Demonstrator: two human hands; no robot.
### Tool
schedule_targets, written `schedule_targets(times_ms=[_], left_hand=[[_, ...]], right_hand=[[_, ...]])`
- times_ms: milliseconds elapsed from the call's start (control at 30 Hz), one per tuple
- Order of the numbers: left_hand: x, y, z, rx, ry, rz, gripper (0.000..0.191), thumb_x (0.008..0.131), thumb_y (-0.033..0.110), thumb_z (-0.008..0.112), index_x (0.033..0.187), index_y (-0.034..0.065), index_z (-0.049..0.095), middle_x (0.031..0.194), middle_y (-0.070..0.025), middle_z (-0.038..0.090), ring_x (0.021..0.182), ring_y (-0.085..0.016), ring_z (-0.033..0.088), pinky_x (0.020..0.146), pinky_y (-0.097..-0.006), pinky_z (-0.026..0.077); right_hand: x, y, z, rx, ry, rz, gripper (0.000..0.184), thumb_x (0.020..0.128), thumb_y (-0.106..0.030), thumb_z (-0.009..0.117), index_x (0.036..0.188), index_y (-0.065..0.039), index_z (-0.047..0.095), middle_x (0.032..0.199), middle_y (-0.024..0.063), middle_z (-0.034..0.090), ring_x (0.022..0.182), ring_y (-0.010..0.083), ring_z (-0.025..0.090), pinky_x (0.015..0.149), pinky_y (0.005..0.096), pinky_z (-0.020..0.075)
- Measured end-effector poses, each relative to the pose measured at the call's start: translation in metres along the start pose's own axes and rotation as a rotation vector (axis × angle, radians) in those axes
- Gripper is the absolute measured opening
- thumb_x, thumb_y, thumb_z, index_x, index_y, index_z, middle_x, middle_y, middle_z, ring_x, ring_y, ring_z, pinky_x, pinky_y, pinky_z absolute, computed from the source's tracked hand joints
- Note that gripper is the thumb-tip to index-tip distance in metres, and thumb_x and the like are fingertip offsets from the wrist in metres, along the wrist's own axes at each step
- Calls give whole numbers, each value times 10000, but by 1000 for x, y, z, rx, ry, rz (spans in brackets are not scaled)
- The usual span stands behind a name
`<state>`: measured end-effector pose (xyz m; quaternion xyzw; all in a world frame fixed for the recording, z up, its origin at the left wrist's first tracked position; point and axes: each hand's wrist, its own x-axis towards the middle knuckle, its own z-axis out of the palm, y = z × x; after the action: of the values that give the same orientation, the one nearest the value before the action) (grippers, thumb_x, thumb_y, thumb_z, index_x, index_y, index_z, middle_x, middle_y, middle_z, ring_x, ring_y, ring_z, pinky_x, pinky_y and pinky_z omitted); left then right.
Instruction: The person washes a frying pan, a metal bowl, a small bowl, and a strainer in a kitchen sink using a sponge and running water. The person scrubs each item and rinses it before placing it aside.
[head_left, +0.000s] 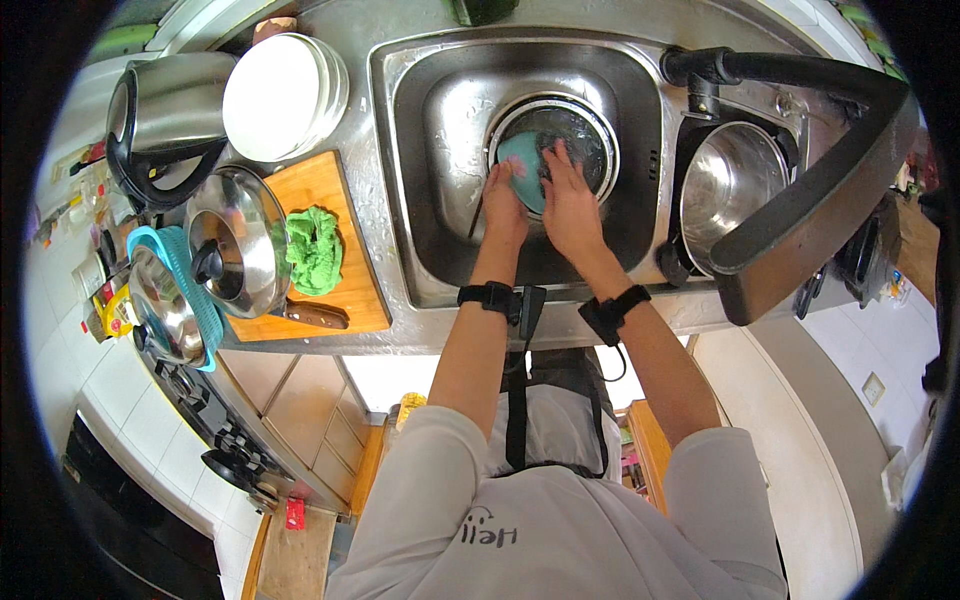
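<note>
In the steel sink (457, 97), my left hand (505, 201) grips the near left edge of a teal bowl or dish (526, 154), which has a pink patch on it. My right hand (568, 196) is at the bowl's right side with its fingers spread over it. Whether the right fingers press on the bowl cannot be made out. Both hands are over a round metal-rimmed pot or basin (613, 142) that looks dark and wet inside. A thin dark stick or handle (475, 217) leans beside my left hand.
On the left are stacked white plates (274, 97), an electric kettle (180, 97), a wooden cutting board (360, 300) with a green cloth (313, 251), a knife handle (319, 314) and a steel lidded pot (251, 255). A black faucet (817, 180) overhangs a steel pot (731, 187) at right.
</note>
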<state>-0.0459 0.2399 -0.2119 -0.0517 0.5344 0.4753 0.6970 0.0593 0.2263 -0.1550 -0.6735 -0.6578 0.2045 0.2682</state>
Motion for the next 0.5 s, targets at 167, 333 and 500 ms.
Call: schedule_targets(times_ms=[167,333,500], left_hand=[[-3,2,0,24,-13,-29,245,996,242,408,1125,68,524,1072,-40,561,1003,-203,541,926,-366,423],[-3,2,2,-50,-28,-20,231,987,213,435,1125,51,523,1028,-42,569,980,-196,541,900,-350,432],[2,0,-3,-53,-12,-37,211,986,194,435,1101,41,523,992,-42,566,947,-189,538,891,-345,427]], right_hand=[[49,21,21,152,-228,351,373,901,-219,513,1201,2,522,1067,284,590,1001,453,553,854,483,457],[70,56,27,124,-187,553,408,895,-283,538,1145,38,568,1056,280,601,1002,439,573,866,445,456],[24,53,-6,127,-181,482,346,883,-188,526,1132,49,563,997,307,604,944,447,584,839,471,460]])
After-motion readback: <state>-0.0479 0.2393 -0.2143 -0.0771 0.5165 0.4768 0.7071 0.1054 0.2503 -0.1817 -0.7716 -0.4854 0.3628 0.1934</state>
